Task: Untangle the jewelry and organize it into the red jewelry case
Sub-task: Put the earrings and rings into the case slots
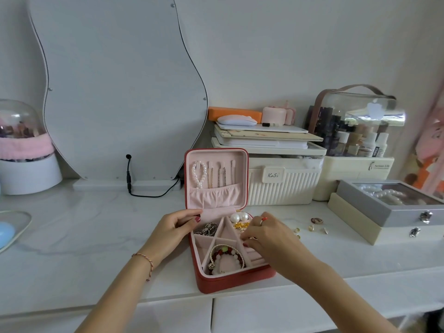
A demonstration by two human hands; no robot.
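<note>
- The right hand [269, 233] reaches into the right side of the red jewelry case [228, 282], fingers curled down over the ring rolls; whether they pinch something small there I cannot tell.
- The left hand [174, 228] holds the case's left rear corner, thumb and fingers curled on the rim beside the hinge.
- Inside the case, just left of the right hand's fingertips, a triangular compartment holds beaded bracelets [227, 258]; behind it lie silver chains [207, 229], and toward the hinge two pearl earrings [239, 217] sit on a gold chain [241, 225].
- The case's lid stands upright, with a pearl strand [199, 174] and thin chains hanging above its pocket.
- On the table [84, 236] just right of the case, a few small gold earrings [311, 228] and an oval ring [316, 221] lie loose.
- Farther right of the case sits a grey glass-topped box [389, 207]; behind the case, a cream ribbed box [283, 181].
</note>
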